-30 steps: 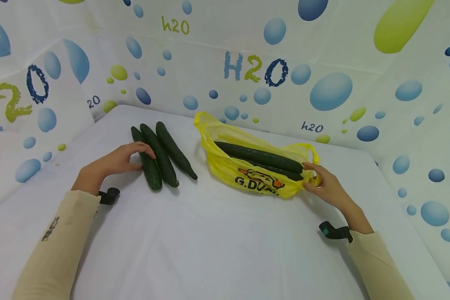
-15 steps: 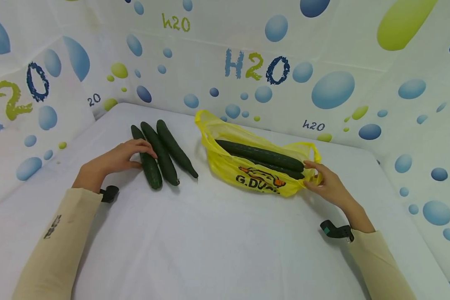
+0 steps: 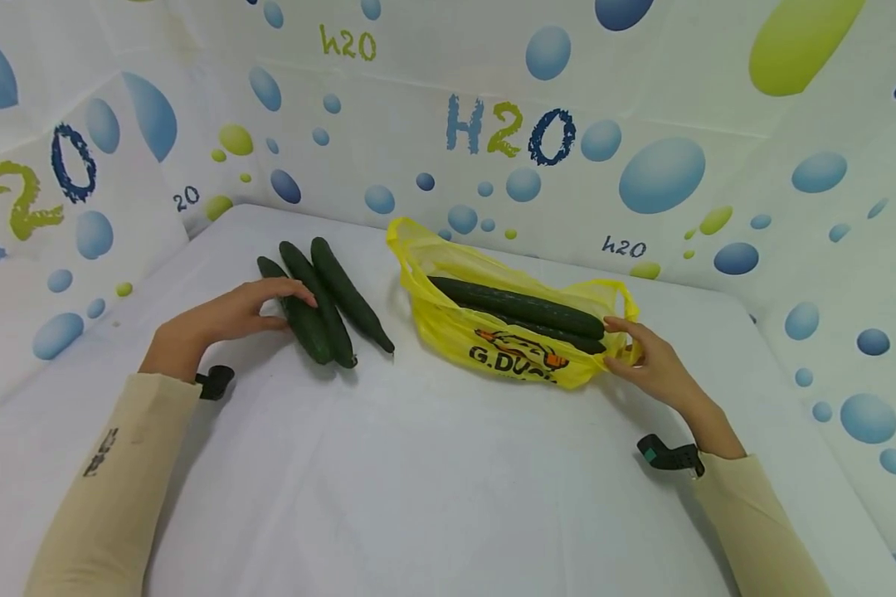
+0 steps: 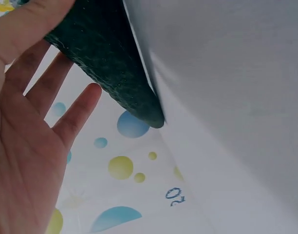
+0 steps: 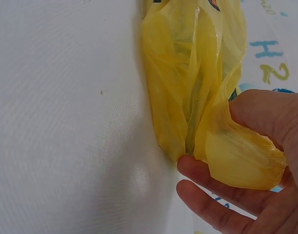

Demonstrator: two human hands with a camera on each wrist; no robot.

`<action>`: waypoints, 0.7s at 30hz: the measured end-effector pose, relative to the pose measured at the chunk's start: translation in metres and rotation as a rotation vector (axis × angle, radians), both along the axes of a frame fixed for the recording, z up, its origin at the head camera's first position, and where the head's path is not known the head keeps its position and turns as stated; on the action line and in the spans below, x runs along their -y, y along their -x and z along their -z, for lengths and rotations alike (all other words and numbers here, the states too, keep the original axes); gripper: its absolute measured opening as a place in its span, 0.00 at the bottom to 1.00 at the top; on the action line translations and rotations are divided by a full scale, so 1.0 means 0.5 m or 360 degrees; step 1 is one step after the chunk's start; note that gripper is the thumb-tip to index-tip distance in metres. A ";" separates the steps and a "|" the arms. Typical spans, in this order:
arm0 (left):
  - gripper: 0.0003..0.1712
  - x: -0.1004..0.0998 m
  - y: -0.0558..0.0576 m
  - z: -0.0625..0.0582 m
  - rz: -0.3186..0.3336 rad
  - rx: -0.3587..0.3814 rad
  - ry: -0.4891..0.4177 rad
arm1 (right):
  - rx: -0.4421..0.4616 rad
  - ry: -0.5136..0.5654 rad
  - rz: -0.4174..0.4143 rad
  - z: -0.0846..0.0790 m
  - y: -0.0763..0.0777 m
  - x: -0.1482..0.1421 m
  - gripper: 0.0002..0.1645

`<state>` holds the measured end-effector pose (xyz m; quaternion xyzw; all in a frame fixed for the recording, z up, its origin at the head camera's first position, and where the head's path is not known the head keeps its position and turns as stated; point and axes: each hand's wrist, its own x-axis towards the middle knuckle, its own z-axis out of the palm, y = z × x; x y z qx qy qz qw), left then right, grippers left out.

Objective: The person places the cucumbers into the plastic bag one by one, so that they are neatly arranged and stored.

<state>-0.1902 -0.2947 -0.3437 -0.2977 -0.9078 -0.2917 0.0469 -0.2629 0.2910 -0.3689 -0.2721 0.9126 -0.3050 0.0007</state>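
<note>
Gripping with the left hand (image 3: 242, 313) the leftmost long, dark-green, bumpy-skinned cucumber (image 3: 307, 333), thumb on one side and fingers across the top. Just right of that hand, a second long, dark-green cucumber (image 3: 332, 322), apparently touching the gripped one; farther right, a third, dark green with a tapering tip (image 3: 351, 294). Hard to tell whether fully lifted from the white, cloth-covered surface (image 3: 418, 464). Pinching with the right hand (image 3: 659, 369) the end of a thin, yellow, printed plastic bag (image 3: 451, 338), spread open to the left of that hand around two more dark-green cucumbers (image 3: 521, 308).

For good handling, judging by the pose, centre the left grip along the length for balance. Squeeze just enough to prevent rolling; expect stiffness and some weight. Raise clear of the second cucumber before any sideways travel, to avoid dragging it along. With the right hand, hold the film lightly, for fear of stretching or tearing, and steady the opening wide.
</note>
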 end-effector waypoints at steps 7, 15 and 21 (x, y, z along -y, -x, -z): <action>0.27 -0.023 0.004 -0.018 0.0061 -0.0144 -0.0009 | 0.0008 0.0014 0.0005 0.001 -0.001 0.001 0.37; 0.28 -0.056 -0.006 -0.044 -0.0148 0.0050 0.0000 | -0.0007 0.0018 -0.0004 -0.002 -0.002 0.001 0.37; 0.27 -0.074 -0.018 -0.056 -0.0245 0.0184 -0.0026 | -0.0005 0.0027 -0.0015 -0.002 -0.002 0.002 0.37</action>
